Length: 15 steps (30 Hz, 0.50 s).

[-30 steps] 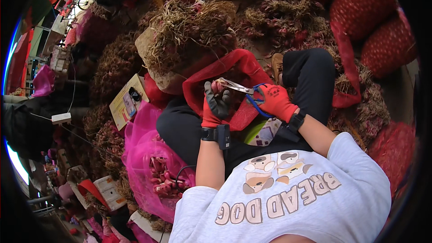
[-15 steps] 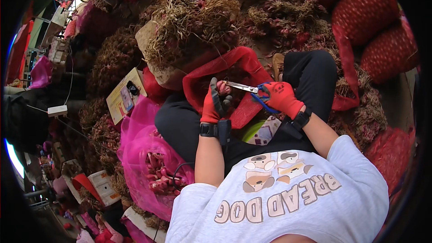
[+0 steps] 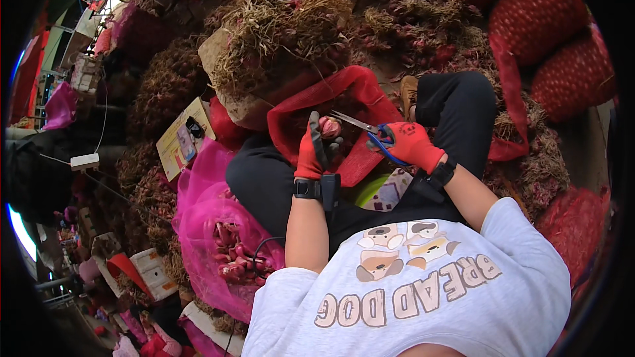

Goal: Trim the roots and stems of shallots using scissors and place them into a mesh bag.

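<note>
My left hand (image 3: 319,147), in a red glove with a dark grey palm, is closed around a pinkish shallot (image 3: 329,127). To its right, my right hand (image 3: 414,144) in a red glove grips the blue handles of a pair of scissors (image 3: 357,123). The scissors' blades are parted a little and point left at the shallot, with a small gap between. Below both hands lies a red mesh bag (image 3: 291,119), its mouth spread wide between my legs. What lies inside it is mostly dark.
A heap of shallots with dry stalks (image 3: 281,39) rises on a pale box ahead. A pink mesh bag (image 3: 198,225) holding trimmed shallots rests at my left. Full red mesh sacks (image 3: 539,13) stack at the far right. A cardboard sheet (image 3: 173,152) carries a phone and a watch.
The scissor blades have parted and drawn back slightly from the shallot. In my left hand the shallot now shows more of its rounded side.
</note>
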Available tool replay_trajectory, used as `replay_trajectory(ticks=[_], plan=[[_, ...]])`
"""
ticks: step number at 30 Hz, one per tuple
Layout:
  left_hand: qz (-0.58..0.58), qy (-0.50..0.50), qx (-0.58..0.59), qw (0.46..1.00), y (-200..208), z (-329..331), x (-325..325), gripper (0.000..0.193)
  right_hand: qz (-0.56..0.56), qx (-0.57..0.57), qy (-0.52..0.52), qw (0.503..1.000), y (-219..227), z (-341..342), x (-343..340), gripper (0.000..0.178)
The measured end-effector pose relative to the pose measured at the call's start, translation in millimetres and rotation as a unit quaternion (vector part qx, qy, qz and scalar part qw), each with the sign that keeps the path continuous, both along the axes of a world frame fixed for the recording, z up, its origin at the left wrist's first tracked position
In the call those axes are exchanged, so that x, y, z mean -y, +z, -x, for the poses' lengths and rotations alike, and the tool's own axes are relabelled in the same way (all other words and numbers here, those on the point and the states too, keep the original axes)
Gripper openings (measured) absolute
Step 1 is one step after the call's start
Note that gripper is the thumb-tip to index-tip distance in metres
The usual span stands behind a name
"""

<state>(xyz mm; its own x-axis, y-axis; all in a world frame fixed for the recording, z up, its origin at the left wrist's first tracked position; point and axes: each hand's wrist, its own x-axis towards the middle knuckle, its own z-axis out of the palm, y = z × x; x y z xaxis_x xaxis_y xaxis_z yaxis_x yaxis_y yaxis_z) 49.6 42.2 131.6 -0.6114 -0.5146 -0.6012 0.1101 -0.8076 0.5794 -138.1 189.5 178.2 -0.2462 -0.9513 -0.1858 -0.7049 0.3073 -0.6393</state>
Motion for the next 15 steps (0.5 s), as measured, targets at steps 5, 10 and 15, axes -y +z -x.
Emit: replay_trajectory(ticks=[5, 10, 15], plan=[[0.041, 0.014, -0.012, 0.999, -7, 6, -1, 0.043, 0.042, -0.078, 0.017, 0.996, -1, 1, 0, 0.043], [0.038, -0.03, -0.084, 0.995, -27, 0, 7, 0.041, 0.008, -0.173, 0.049, 0.984, -23, 10, -1, 0.043], [0.269, -0.094, 0.019, 0.958, -4, 6, -7, 0.041, -0.061, -0.049, 0.013, 0.997, -37, 15, -5, 0.047]])
